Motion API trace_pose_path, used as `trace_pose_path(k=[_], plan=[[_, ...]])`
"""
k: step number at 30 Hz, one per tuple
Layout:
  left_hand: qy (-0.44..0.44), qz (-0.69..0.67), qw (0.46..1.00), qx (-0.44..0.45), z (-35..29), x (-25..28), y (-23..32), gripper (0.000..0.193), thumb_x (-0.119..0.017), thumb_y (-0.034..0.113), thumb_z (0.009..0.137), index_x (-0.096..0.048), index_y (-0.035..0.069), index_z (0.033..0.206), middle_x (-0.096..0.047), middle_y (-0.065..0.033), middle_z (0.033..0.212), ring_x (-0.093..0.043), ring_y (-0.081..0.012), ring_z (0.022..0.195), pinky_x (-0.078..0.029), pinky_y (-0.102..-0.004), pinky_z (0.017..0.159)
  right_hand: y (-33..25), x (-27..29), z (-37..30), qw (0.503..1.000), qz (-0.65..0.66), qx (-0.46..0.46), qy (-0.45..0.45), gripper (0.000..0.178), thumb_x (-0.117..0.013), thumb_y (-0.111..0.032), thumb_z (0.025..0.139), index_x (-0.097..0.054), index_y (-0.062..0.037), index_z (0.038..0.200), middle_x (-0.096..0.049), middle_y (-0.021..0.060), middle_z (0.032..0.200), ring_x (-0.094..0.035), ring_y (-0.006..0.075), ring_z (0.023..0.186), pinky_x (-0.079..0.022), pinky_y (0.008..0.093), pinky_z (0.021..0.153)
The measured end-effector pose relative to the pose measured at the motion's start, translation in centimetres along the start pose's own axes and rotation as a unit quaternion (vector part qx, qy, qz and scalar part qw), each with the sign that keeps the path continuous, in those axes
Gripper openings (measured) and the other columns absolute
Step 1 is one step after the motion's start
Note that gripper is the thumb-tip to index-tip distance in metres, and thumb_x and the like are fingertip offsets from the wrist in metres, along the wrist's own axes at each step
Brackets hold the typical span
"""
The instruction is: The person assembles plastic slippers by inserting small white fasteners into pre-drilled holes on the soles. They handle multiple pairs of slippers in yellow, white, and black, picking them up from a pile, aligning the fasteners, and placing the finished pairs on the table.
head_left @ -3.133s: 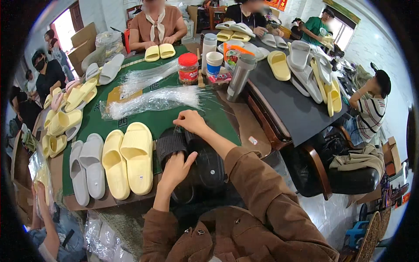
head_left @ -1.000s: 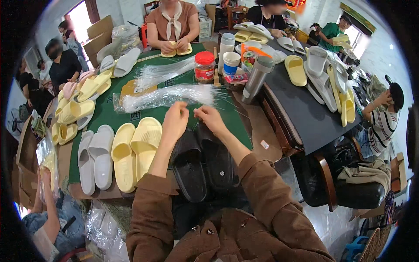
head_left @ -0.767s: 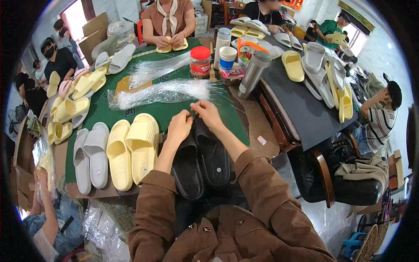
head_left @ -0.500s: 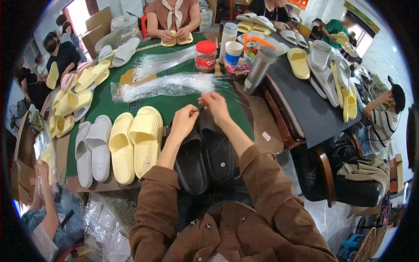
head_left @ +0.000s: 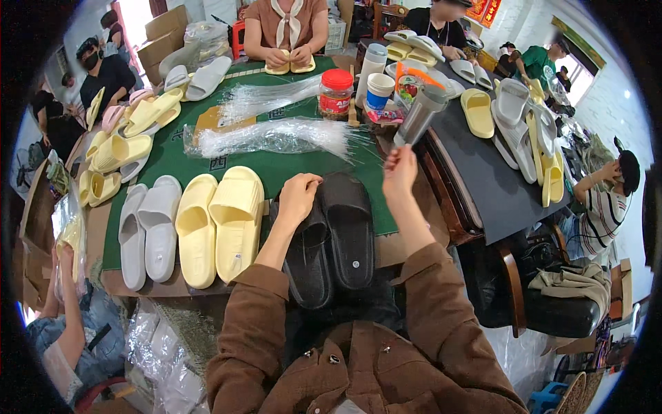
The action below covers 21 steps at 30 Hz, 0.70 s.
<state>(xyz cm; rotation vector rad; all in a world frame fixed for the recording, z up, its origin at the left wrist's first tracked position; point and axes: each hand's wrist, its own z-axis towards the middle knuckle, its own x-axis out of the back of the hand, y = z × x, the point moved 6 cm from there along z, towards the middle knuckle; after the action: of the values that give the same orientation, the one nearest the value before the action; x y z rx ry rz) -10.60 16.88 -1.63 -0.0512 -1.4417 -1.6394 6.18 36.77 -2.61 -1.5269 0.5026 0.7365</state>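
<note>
A pair of black slide slippers (head_left: 350,231) lies at the table's near edge, toes pointing away from me. My left hand (head_left: 298,200) is closed over the toe end of the left slipper, fingertips pinched beside the right slipper's strap; what they grip is too small to make out. To the right of the pair, my right hand (head_left: 401,172) is raised in a pinch, slightly blurred, and anything in it is too thin to see. Beyond both hands, a bundle of clear plastic strands (head_left: 283,138) lies on its plastic wrap.
Left of the black pair stand yellow slippers (head_left: 234,221) and grey slippers (head_left: 158,228). A red-lidded jar (head_left: 335,93), a paper cup (head_left: 378,91) and a grey tumbler (head_left: 420,114) stand beyond my right hand. Co-workers sit around the green-topped table (head_left: 162,162).
My hands have parted: the right moved right, away from the black slippers, while the left stays near their toes. The right slipper now shows more fully. The whole view has shifted slightly.
</note>
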Motion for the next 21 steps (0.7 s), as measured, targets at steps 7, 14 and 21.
trace_pose_path(k=[7, 14, 21], plan=[[0.011, 0.013, 1.000, -0.005, -0.3, 0.2, 0.5, 0.020, -0.056, 0.010, 0.089, -0.069, 0.004, 0.102, -0.067, -0.0171, 0.094, -0.064, -0.0303, 0.086, -0.048, -0.0369, 0.077, -14.3, -1.4, -0.4, 0.974, -0.024, 0.225, -0.015, 0.024, -0.051, -0.029, 0.099, -0.048, -0.0092, 0.086, -0.044, -0.0022, 0.071, -0.037, 0.0064, 0.059, -0.030, 0.0221, 0.052], [-0.001, -0.002, 1.000, 0.028, -0.3, 0.4, 0.4, 0.021, -0.054, 0.011, 0.090, -0.069, 0.003, 0.102, -0.066, -0.0161, 0.093, -0.063, -0.0292, 0.085, -0.048, -0.0360, 0.076, -22.8, -7.3, -8.7, 0.930, 0.017, 0.342, -0.137, 0.015, -0.050, -0.020, 0.099, -0.050, -0.0059, 0.094, -0.045, 0.0002, 0.077, -0.034, 0.0074, 0.064, -0.030, 0.0222, 0.058], [0.060, 0.005, 0.998, -0.008, -0.4, 0.8, -0.4, 0.018, -0.055, 0.016, 0.090, -0.069, 0.006, 0.095, -0.063, -0.0132, 0.090, -0.062, -0.0308, 0.088, -0.048, -0.0389, 0.078, -24.4, -13.1, -20.9, 0.864, -0.022, 0.392, -0.316, 0.014, -0.047, -0.012, 0.097, -0.048, -0.0032, 0.108, -0.048, 0.0067, 0.084, -0.026, 0.0039, 0.049, -0.022, 0.0164, 0.046]])
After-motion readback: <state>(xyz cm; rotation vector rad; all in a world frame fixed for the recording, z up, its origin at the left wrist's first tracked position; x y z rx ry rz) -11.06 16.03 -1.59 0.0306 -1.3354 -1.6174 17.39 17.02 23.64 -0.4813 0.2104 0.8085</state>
